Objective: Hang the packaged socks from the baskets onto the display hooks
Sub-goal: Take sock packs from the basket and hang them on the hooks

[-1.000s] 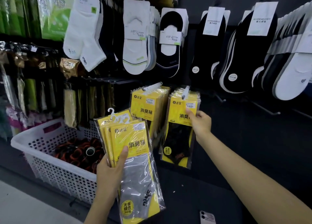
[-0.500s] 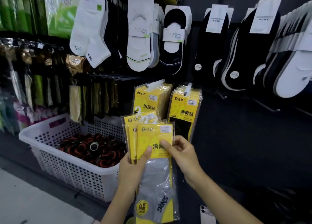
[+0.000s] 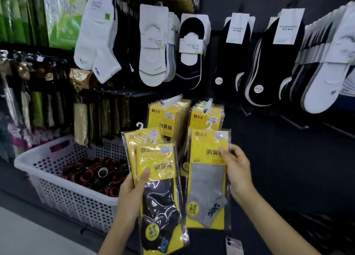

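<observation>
Grey-sock packet hangs upright in the head view. The right hand pinches it along its right edge, thumb on the yellow card front and fingers curled behind. Its long axis runs straight up and down, so the small white hanger loop at its top sits above that hand and a little to its left. Higher again, and beyond the hand towards the wall, the white-tipped display hook juts out, already carrying a row of hung packets. The loop lies just below the hook's tip, in front of those packets. The left hand is lower and well to the left of the right, gripping a fanned stack of packets with its thumb pressed across the front one. A second hook stands above and beyond that hand. The right hand looks the nearer to the display hook, so the coming move seems to be a lift up and forward to thread the loop over the tip.
</observation>
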{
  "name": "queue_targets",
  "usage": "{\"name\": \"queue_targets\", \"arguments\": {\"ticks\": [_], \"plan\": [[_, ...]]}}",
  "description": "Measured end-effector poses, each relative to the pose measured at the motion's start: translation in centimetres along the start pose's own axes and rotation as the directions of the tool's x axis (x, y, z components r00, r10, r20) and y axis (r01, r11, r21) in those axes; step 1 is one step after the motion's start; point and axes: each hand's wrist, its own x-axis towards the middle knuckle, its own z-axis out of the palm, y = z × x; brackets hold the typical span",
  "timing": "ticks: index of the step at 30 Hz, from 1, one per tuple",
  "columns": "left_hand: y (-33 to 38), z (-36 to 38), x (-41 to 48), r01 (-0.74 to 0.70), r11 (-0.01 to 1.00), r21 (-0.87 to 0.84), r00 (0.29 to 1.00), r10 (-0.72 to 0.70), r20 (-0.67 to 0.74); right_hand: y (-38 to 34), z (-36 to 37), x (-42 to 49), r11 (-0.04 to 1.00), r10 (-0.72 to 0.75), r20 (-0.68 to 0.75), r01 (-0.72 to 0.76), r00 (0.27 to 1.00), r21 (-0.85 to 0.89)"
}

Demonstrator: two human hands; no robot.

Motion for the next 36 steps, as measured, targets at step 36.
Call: {"name": "queue_targets", "arguments": {"ticks": [36], "plan": [[-0.3,2.4,-1.3,-0.001,1.000,-0.015,1.000,0.000,-0.002,3.0,3.4,-3.9,0.977,0.173,0.243,-0.136,0.954,-0.164]]}}
